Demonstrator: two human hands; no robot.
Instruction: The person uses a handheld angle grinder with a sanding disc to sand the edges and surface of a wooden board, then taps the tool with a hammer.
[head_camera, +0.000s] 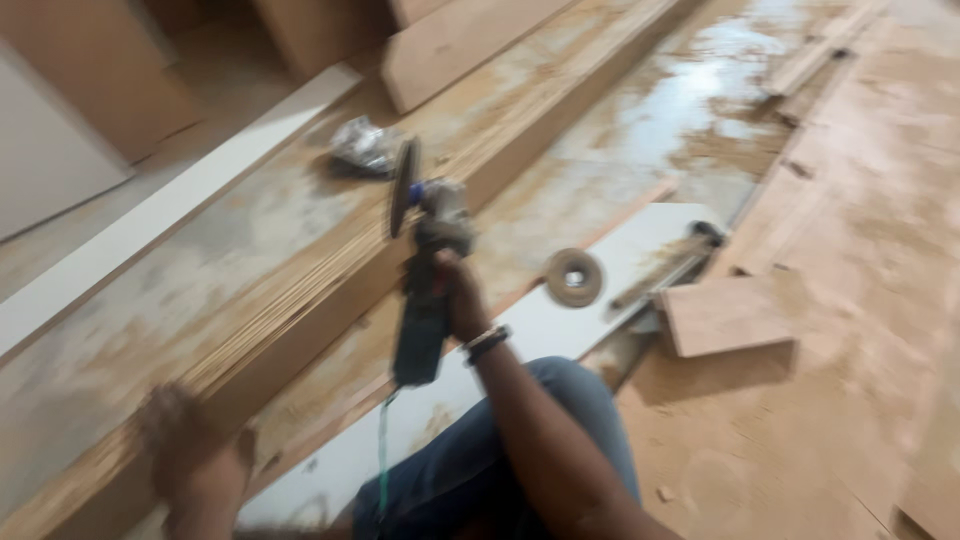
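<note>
My right hand (462, 295) grips the body of a dark angle grinder (422, 290), whose round disc (403, 186) stands upright against the edge of a thick stack of plywood sheets (300, 270). A green cord hangs from the tool's rear end. My left hand (190, 455), blurred, rests on the near end of the same stack with fingers spread. A band circles my right wrist. My knee in blue jeans (480, 460) shows below.
A spare round sanding disc (574, 277) lies on a white board (560, 320), with a hammer-like tool (665, 265) beside it. A small wooden block (730, 312) sits to the right. A crumpled plastic bag (362, 147) lies on the stack. The dusty floor spreads to the right.
</note>
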